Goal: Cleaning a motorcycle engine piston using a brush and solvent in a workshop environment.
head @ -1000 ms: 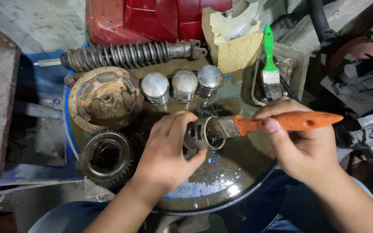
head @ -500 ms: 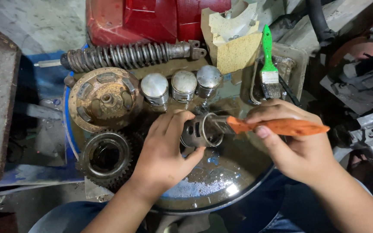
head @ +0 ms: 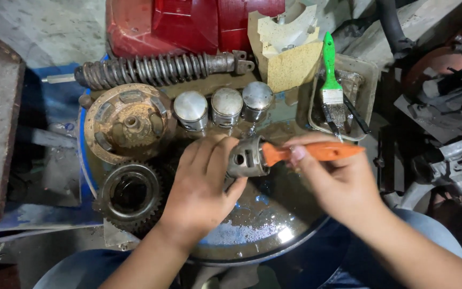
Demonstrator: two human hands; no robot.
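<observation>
Blue drum top with three pistons, rusty disc, gear, shock absorber.

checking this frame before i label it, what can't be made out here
Head view only:
- Bristles of the orange-handled brush: hidden inside the piston held by the left hand.
- Right hand palm: turned away.
- Geared ring right edge: covered by the left hand.
- Red cover: cut by the top edge.
</observation>
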